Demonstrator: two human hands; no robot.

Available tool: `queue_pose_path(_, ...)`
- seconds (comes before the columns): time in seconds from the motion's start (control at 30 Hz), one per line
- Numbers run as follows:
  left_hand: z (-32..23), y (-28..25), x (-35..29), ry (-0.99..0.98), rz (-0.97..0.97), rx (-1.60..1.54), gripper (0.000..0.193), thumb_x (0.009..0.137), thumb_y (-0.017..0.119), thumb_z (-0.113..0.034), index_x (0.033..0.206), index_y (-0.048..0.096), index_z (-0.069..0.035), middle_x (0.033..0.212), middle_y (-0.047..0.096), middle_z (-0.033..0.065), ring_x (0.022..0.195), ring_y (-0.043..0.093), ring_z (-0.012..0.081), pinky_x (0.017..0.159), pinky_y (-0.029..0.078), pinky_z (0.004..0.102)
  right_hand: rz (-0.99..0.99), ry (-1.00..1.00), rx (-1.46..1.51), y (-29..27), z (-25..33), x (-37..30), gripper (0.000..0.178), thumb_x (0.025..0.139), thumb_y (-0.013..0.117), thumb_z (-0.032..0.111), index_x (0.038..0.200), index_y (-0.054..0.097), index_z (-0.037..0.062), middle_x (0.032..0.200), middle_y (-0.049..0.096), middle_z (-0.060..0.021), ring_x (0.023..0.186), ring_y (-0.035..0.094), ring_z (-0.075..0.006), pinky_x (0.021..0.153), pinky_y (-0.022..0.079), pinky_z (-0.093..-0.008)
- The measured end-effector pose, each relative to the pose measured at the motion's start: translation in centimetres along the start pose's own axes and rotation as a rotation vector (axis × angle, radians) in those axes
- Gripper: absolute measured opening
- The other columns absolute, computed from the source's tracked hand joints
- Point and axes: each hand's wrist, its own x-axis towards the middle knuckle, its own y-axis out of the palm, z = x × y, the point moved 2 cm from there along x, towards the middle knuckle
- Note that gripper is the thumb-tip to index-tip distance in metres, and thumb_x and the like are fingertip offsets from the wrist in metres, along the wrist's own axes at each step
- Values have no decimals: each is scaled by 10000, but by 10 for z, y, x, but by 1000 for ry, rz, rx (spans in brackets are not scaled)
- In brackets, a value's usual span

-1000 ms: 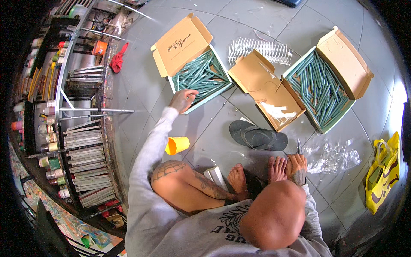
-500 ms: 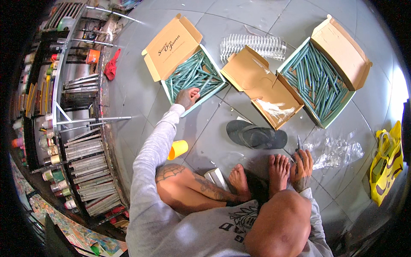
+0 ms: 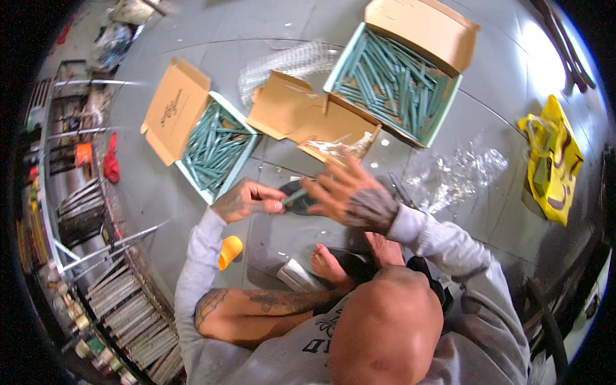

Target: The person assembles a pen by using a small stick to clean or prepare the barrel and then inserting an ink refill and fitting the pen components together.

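Note:
My left hand [image 3: 244,201] is closed in a pinch on a thin dark-green stick [image 3: 294,196], which points toward my right hand. My right hand [image 3: 356,196] hovers at the stick's far end with its fingers spread, a little blurred; whether a fingertip touches the stick I cannot tell. Below both hands lies a black flip-flop [image 3: 301,204], partly covered. To the left stands an open carton [image 3: 246,160] full of similar green sticks [image 3: 215,144]. A second open carton [image 3: 443,106] at the far right holds more of them.
Between the cartons lies an open cardboard box [image 3: 282,119] with thin white pieces [image 3: 340,146]. Behind it is a clear plastic rack [image 3: 282,67]. Crumpled clear plastic [image 3: 455,176] and a yellow bag [image 3: 555,160] are at right. A yellow cup [image 3: 230,250] and a shelf rack [image 3: 122,301] are at left.
My left hand has come out of the left carton with a green stick. My right hand has risen from beside my foot to meet it in front of me. The view has shifted.

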Motion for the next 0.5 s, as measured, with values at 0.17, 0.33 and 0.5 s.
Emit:
queue_pose_path(0.17,-10,21,-8,-1,-190,36,519,997,561,-512,950,715,-19,710,609,-10,657,492,68,638,411,243,35,-39,170,22,0,-7,237,931,616,296,946,554,69,831,576,-57,783,648,-232,680,541,-379)
queue_pose_path(0.33,5,39,-8,63,-382,161,570,1046,419,-521,744,548,-56,610,442,-4,576,400,115,561,330,306,7,61,367,38,8,-18,224,946,604,258,943,524,48,819,570,-98,755,655,-264,586,530,-380)
queue_pose_path(0.5,-27,47,-13,557,-635,514,428,1050,459,-210,678,464,1,538,400,121,437,407,287,481,340,409,-79,274,887,43,18,-22,256,1012,542,279,951,534,30,745,551,-169,708,614,-380,607,465,-456)
